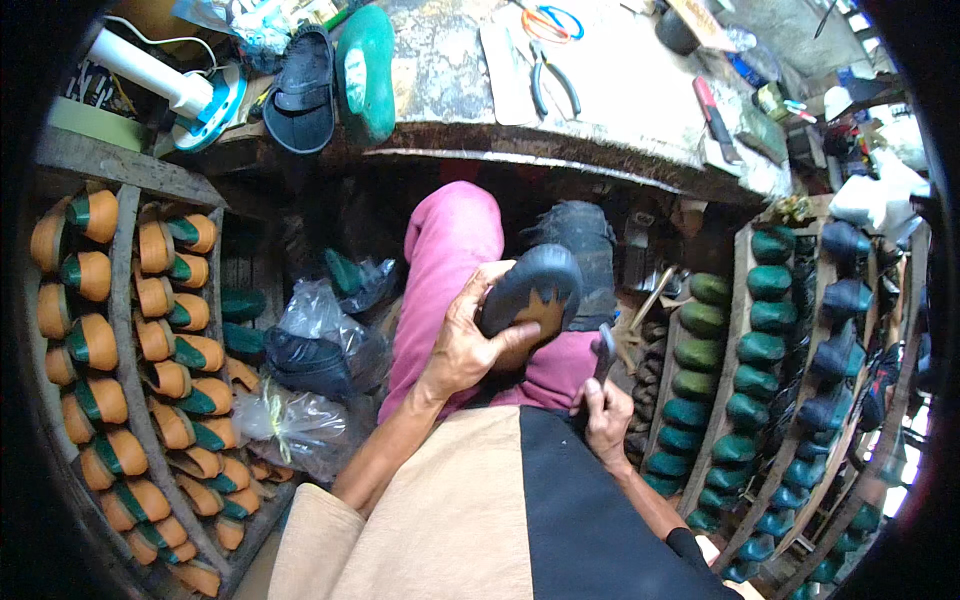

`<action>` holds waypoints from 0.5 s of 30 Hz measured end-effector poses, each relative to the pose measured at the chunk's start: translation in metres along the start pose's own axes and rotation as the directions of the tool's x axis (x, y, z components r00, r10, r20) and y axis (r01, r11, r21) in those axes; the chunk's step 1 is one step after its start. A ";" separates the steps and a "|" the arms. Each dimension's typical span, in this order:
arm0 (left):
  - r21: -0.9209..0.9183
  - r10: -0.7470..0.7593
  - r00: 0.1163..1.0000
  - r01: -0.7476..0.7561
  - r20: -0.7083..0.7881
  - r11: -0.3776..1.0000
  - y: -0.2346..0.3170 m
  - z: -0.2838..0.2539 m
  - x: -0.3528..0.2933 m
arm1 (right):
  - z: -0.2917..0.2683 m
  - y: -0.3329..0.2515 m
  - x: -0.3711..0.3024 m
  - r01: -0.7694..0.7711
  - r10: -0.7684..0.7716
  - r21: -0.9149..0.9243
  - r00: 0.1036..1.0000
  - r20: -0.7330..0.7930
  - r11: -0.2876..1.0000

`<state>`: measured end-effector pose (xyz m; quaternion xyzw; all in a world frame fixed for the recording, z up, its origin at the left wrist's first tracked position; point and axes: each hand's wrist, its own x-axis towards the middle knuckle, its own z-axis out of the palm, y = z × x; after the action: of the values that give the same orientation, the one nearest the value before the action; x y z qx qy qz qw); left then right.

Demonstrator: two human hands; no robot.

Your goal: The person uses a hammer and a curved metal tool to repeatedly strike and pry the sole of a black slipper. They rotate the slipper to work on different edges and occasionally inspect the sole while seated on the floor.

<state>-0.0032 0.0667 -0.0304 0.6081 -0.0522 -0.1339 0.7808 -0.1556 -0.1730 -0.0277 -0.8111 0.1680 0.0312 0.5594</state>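
My left hand [468, 345] grips a shoe [535, 290] with a dark sole and a brown patch, tilted up above my knees. The thumb presses on its brown part. In my right hand [604, 415], closed to the right of the shoe, is a dark, narrow tool [605, 350] that looks like a hammer. Its upper end points up, apart from the shoe. The fingers of both hands are partly hidden.
Ahead is a worn workbench [440, 80] with pliers [550, 85], a red-handled knife [715, 115], a black sandal [300, 90] and a green shoe last [366, 75]. Racks of orange-and-green shoes [95, 280] stand left; racks of green lasts [765, 315] stand right. Plastic bags [290, 420] lie beside my leg.
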 end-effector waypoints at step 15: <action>0.342 -0.005 0.871 -0.187 0.491 0.921 0.074 0.001 -0.053 | -0.001 0.007 0.046 -0.338 0.324 0.071 0.933 0.156 0.939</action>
<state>-0.0435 0.0967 0.0456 0.6910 -0.2992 -0.2311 0.6161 -0.1144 -0.1869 -0.0447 -0.7389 0.2632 0.1746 0.5952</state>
